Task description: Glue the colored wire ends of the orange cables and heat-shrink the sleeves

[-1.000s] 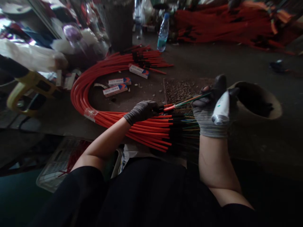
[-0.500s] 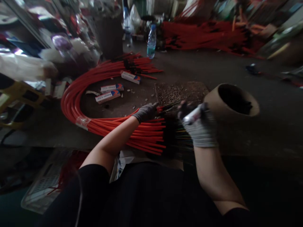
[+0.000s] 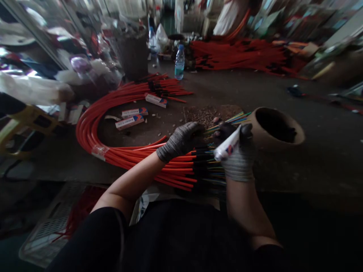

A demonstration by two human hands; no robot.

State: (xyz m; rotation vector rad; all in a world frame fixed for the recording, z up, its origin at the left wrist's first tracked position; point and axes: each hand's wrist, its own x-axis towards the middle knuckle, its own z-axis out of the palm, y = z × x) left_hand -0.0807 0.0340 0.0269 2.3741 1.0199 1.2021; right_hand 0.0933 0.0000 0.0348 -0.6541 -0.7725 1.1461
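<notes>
My left hand [image 3: 183, 140], in a grey glove with dark fingertips, is closed around the end of an orange cable [image 3: 155, 143]. Thin coloured wires [image 3: 239, 118] fan out from that end, up and to the right. In my right hand [image 3: 238, 162], also gloved, lies a white squeeze tube [image 3: 227, 146] with a blue and red print. The dark fingers of this hand are against the wires. Below both hands runs a bundle of orange cables [image 3: 121, 160], bent in a U and taped at the left. Their near ends have black sleeves [image 3: 202, 162] and bare wires.
Small printed boxes [image 3: 129, 122] lie inside the bend. A round cardboard ring [image 3: 259, 132] stands right of my right hand, beside a board with brown crumbs [image 3: 195, 113]. Further back are a water bottle [image 3: 179, 62], a dark bucket [image 3: 132, 54] and red cables [image 3: 241, 54].
My left hand has turned and come nearer, and the coloured wires now point up to the right. The tube in my right hand has tilted; its printed end is now lower left.
</notes>
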